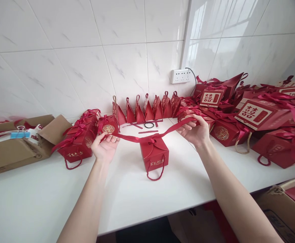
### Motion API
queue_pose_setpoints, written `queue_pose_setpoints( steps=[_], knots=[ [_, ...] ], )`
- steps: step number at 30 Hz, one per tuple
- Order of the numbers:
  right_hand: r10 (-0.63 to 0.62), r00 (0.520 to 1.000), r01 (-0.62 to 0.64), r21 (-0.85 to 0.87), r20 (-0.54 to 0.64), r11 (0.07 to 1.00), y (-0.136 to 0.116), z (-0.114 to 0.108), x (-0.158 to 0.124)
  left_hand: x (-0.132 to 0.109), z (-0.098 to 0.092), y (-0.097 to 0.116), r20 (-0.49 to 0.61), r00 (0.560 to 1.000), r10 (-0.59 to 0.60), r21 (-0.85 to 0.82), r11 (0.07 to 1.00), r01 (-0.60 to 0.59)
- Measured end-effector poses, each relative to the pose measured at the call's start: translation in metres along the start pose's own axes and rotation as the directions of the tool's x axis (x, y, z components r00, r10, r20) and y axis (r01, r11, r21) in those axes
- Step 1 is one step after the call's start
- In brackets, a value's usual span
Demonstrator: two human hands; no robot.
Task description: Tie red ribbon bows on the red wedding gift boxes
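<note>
A small red gift box (154, 155) with a rope handle stands on the white counter (127, 192) in front of me. A red ribbon (170, 130) runs across its top flaps and stretches out to both sides. My left hand (104, 146) grips the ribbon's left end, palm up. My right hand (196, 130) pinches the right end, raised a little higher. The ribbon is pulled taut between the two hands.
Finished red boxes (79, 141) sit at the left, and a large pile of red boxes (259, 118) fills the right. Folded flat boxes (147, 109) line the tiled wall. A cardboard carton (13, 145) lies far left. Ribbon scraps and a black ring (149, 125) lie behind the box.
</note>
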State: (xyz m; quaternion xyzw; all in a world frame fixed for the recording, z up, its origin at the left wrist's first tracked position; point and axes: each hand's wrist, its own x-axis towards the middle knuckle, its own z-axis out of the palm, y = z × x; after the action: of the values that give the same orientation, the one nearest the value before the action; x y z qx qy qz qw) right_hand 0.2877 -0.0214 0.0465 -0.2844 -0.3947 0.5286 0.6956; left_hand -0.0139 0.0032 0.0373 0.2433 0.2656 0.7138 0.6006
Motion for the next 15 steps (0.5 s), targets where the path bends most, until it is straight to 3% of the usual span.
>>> queue_pose_setpoints(
  steps=[9, 15],
  knots=[
    [-0.042, 0.999, 0.04, 0.26, 0.003, 0.965, -0.003, -0.006, -0.001, 0.005, -0.005, 0.011, -0.071, 0.992, 0.102, -0.013, 0.995, -0.104],
    [-0.024, 0.986, -0.063, 0.495, 0.166, 0.866, -0.006, -0.008, -0.001, 0.008, -0.005, 0.016, -0.2, 0.972, 0.12, -0.098, 0.985, -0.142]
  ],
)
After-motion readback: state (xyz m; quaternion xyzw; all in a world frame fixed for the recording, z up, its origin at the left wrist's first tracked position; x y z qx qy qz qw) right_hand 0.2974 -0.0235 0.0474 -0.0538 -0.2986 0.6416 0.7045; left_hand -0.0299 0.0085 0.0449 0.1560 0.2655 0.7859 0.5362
